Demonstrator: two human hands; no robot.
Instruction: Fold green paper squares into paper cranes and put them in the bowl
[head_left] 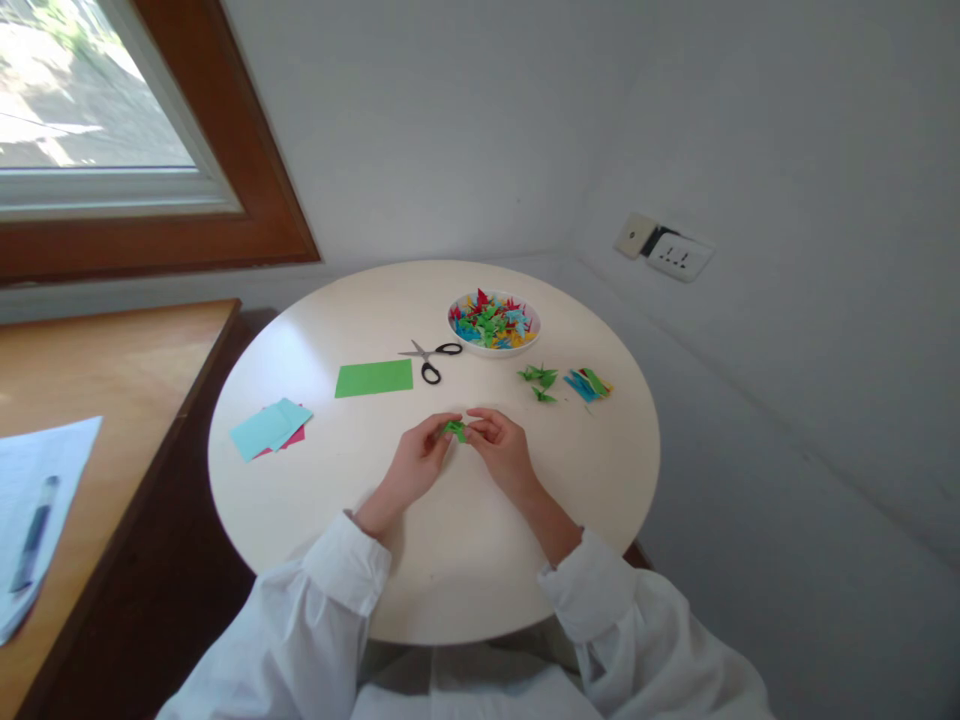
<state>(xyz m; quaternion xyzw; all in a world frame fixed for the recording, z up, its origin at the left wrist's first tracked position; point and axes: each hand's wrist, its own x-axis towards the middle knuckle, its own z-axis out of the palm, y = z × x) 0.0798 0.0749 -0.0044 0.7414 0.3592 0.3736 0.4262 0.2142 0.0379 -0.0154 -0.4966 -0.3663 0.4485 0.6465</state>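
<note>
At mid-frame, fingers (431, 430) partly hide a green paper (456, 430), its folds too small to tell. The left edge cuts off a sheet (64, 480) with illegible marks and, upper left, the window (90, 90), its outdoor view blurred.

Rd. wht. tbl. (450, 575), smooth top, 6 o'clock = edge nearest wearer. Approx. 1 o'clock, nr. far rim: wht. oval bowl (480, 349), filled. Approx. 12: scissors (425, 355), blk. handles, blades spread w/ tips twd. 9–10, one loop nr. bowl. At 11, just beside scissors: grn. sheet (373, 378), oblong, flat. At 9, nr. rim: two lt. blue sheets (259, 432), overlapping, w/ reddish paper (297, 439) showing from underneath. Approx. 2 o'clock: sm. group of grn. folded cranes (541, 377). Just past those, twd. 3: multicol. paper pile (580, 387), blue, grn. & yellow visible, plus tiny grn. scrap (589, 409) just beside. All lay well inside rim.
</note>
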